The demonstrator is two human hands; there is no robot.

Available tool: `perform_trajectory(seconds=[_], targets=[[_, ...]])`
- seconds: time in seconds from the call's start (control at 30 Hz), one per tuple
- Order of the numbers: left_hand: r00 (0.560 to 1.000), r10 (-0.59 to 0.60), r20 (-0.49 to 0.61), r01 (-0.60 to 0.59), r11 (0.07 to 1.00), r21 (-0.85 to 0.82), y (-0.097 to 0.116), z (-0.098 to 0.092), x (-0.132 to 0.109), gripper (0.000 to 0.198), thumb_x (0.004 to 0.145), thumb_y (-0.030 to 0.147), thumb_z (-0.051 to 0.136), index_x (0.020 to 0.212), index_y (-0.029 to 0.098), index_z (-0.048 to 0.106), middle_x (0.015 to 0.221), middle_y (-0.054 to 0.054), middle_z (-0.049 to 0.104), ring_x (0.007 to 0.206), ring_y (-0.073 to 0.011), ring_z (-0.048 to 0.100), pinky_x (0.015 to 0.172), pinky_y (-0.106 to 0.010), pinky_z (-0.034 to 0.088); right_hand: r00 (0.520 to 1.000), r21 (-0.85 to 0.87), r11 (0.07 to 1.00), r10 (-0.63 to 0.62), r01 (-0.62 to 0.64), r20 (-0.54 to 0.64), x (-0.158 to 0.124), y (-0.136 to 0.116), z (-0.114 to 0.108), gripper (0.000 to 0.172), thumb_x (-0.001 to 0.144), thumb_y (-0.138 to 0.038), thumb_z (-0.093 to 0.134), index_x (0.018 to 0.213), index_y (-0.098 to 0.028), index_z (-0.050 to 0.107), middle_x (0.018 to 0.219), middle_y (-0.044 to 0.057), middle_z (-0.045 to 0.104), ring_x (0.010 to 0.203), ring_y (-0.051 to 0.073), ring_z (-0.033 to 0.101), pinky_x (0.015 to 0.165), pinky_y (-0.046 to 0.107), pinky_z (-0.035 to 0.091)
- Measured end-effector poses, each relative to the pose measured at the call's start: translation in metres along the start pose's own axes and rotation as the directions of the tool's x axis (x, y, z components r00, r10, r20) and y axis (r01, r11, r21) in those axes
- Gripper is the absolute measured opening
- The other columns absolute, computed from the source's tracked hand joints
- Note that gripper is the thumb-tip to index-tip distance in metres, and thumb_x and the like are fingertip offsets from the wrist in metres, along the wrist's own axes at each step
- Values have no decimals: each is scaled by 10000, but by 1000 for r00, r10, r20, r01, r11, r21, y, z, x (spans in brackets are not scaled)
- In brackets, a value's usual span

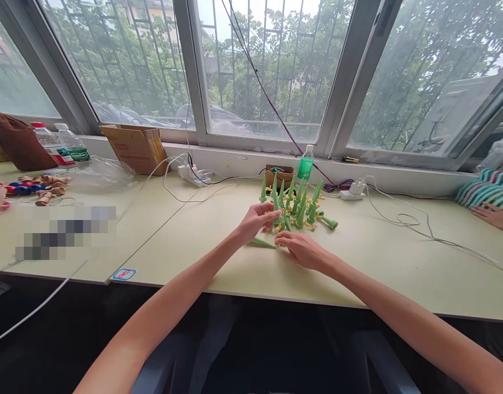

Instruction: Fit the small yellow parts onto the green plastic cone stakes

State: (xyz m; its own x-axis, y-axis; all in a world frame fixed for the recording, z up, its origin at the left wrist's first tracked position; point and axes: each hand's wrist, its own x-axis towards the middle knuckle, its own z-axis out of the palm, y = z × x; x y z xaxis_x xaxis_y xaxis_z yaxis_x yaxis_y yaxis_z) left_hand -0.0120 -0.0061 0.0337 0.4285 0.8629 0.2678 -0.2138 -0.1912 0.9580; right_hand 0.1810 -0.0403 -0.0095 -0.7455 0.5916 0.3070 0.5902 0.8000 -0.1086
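Several green cone-shaped plastic nozzles with small yellow pieces are clustered on the table, most standing upright. At the cluster's left front edge, my left hand has its fingers curled around a green plastic nozzle, partly hidden by the fingers. My right hand is just below, in front of the cluster. Its fingers are pinched together, and what is between them is too small to make out. Close to those fingertips, a single green cone lies flat with its narrow end toward them.
A small brown box and a green-labelled bottle stand behind the cluster. Power strips and loose cables run along the back and right. Other people's hands show at both edges. A cardboard box stands back left.
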Motion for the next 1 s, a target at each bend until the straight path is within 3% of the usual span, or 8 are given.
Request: perform_trajectory(seconds=[0.23,0.7,0.87,1.0], targets=[[1000,3,0,-3,1000,27,0,1,-1,310,719,398,751,721,126,602,606,32,460,432,-39,396,393,-200,266,998,-14,998,66,-65,15,-6,3,-12,273,869,-69,479,1051,-185,646,1092,101,629,827,175,634,683,262,463],[1000,14,9,-15,996,82,-2,1,-1,305,719,410,749,740,134,622,567,34,461,432,-48,405,397,-200,264,988,98,985,136,-144,78,-15,5,-24,159,870,-119,554,993,-192,623,1008,73,599,788,163,585,696,284,464],[999,42,-32,-38,995,96,-4,1,0,320,716,426,749,785,133,640,640,9,530,439,-45,409,388,-201,277,988,257,957,152,-136,-43,-13,17,-30,113,884,-144,534,920,-195,629,929,53,614,782,151,597,717,295,489],[998,57,-30,-53,991,120,-5,0,1,330,726,433,742,810,128,650,638,8,522,439,-45,409,383,-198,280,920,465,861,333,-206,-208,-17,31,-40,106,879,-272,557,878,-183,616,885,49,614,615,119,580,588,281,512]])
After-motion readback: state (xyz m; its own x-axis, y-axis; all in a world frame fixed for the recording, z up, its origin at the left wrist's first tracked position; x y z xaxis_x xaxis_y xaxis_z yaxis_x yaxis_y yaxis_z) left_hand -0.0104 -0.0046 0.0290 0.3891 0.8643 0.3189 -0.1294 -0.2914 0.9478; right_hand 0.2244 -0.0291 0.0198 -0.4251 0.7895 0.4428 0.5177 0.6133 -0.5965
